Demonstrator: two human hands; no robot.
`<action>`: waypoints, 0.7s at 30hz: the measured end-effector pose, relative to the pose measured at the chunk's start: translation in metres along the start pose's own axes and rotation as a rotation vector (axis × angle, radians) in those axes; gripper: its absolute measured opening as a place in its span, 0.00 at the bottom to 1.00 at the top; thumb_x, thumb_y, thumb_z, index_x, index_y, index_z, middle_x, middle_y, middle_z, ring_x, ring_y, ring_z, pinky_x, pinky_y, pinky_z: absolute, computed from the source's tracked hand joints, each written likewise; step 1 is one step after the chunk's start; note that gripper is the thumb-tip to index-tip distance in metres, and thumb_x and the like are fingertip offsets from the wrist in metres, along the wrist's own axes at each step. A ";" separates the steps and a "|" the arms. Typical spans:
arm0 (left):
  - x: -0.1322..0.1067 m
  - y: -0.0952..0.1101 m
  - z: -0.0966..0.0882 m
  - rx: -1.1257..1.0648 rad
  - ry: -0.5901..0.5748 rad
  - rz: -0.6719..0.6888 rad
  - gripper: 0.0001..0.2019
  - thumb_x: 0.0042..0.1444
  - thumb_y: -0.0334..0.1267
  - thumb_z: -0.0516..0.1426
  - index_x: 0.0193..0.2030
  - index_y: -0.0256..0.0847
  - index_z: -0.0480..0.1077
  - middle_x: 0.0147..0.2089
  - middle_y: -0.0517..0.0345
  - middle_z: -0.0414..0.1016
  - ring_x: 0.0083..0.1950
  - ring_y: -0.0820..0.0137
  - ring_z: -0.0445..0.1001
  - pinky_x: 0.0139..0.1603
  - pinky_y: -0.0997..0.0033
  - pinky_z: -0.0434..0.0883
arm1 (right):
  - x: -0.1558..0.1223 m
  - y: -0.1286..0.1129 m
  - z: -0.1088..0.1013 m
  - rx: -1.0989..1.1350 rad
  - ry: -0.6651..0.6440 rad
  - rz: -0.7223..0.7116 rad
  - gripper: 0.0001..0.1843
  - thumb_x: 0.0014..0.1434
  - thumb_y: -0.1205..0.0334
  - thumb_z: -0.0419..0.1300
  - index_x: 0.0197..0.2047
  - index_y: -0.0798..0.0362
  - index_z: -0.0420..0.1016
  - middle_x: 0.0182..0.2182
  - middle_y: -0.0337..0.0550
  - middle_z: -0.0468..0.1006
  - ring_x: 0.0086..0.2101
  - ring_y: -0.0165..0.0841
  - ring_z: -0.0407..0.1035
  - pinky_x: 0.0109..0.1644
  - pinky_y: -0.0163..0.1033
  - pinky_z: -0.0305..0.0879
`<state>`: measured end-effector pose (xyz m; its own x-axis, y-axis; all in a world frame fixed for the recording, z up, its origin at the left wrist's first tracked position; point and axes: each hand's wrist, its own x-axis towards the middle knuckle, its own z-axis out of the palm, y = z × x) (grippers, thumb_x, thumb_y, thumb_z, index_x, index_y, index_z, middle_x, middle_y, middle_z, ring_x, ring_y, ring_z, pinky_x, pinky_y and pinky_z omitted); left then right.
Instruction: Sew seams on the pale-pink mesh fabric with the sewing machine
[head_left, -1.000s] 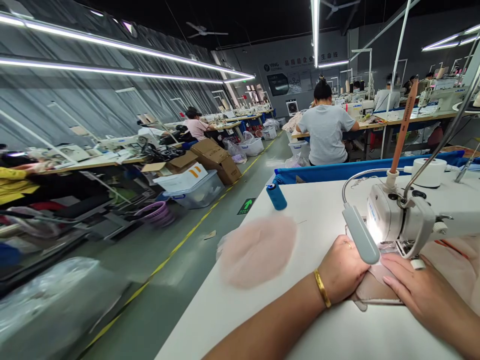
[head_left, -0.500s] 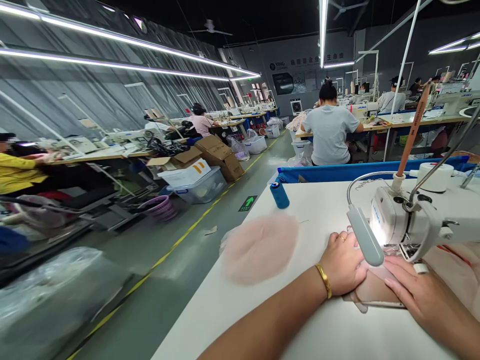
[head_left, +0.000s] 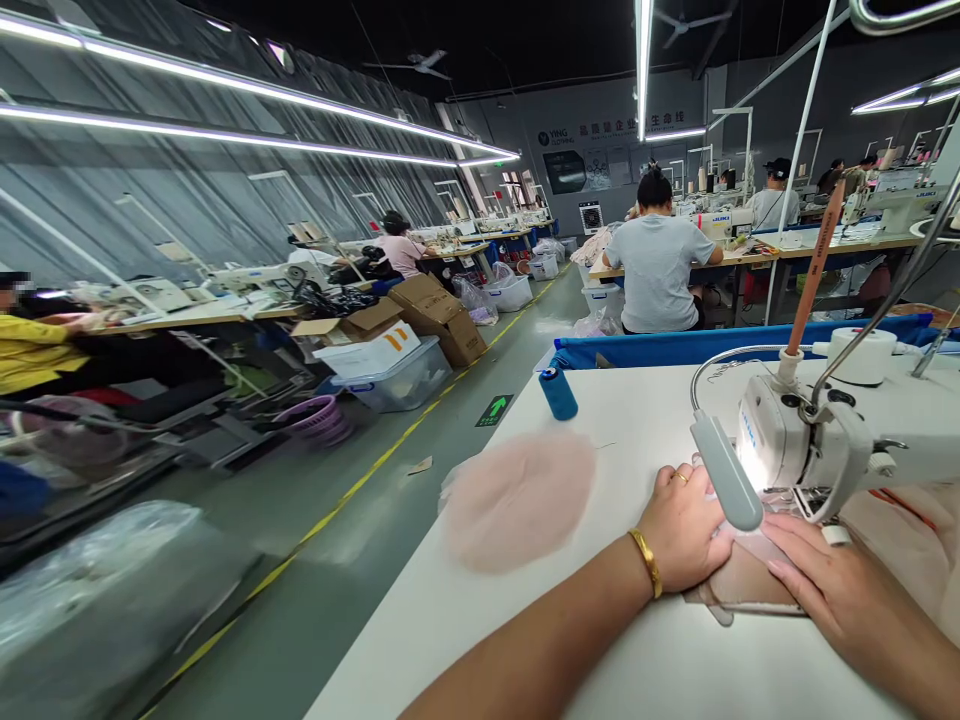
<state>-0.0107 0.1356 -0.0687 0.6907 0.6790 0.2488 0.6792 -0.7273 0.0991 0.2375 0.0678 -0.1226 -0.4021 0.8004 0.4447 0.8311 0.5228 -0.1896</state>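
A white sewing machine (head_left: 787, 430) stands on the white table, its grey lamp (head_left: 726, 470) lit over the needle area. Sheer pink fabric (head_left: 750, 578), several layers by the look of it, lies below the needle area. My left hand (head_left: 686, 530), with a ring and a gold bracelet, rests on the fabric's left side; its fingers are spread and partly behind the lamp. Stretched out flat, the fingers of my right hand (head_left: 829, 575) press the fabric from the right, close to the presser foot. The lamp and machine head hide the needle.
A round piece of sheer pink fabric (head_left: 521, 500) lies on the table (head_left: 465, 630), left of my hands. Behind it stands a blue thread spool (head_left: 559, 394). Blue cloth (head_left: 675, 346) runs along the table's far edge. A person in a grey shirt (head_left: 658, 270) sits ahead.
The whole view has shifted very slightly. Both hands and the fabric stay in practically the same place at the machine.
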 end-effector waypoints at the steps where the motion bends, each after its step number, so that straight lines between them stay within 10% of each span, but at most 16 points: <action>1: 0.000 -0.001 0.001 0.004 -0.001 0.000 0.14 0.66 0.45 0.58 0.50 0.43 0.80 0.52 0.44 0.77 0.54 0.52 0.73 0.56 0.50 0.67 | 0.000 0.000 0.000 0.000 0.005 -0.002 0.21 0.76 0.54 0.51 0.65 0.43 0.78 0.53 0.46 0.86 0.52 0.46 0.81 0.48 0.49 0.81; 12: -0.013 0.025 -0.023 0.008 0.052 0.132 0.13 0.59 0.47 0.62 0.32 0.39 0.74 0.41 0.48 0.78 0.54 0.51 0.75 0.63 0.45 0.63 | 0.000 -0.010 -0.018 0.089 0.144 -0.184 0.21 0.73 0.64 0.55 0.65 0.49 0.76 0.57 0.47 0.84 0.56 0.44 0.79 0.60 0.49 0.76; 17: -0.023 0.036 -0.039 -0.133 -0.179 0.199 0.22 0.60 0.60 0.64 0.35 0.40 0.75 0.38 0.56 0.79 0.35 0.64 0.74 0.45 0.59 0.71 | 0.007 -0.020 -0.024 0.176 0.040 -0.247 0.22 0.70 0.69 0.54 0.65 0.49 0.73 0.54 0.48 0.84 0.53 0.40 0.79 0.54 0.44 0.78; 21: -0.022 0.030 -0.037 -0.229 -0.161 0.132 0.08 0.66 0.44 0.61 0.43 0.42 0.74 0.38 0.59 0.80 0.33 0.68 0.74 0.34 0.68 0.68 | 0.004 -0.018 -0.022 0.113 -0.034 -0.167 0.22 0.70 0.70 0.51 0.62 0.48 0.75 0.47 0.47 0.85 0.45 0.40 0.79 0.47 0.45 0.77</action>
<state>-0.0146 0.0947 -0.0359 0.8123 0.5707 0.1202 0.5196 -0.8017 0.2953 0.2293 0.0553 -0.0975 -0.5449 0.7081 0.4491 0.7041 0.6773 -0.2134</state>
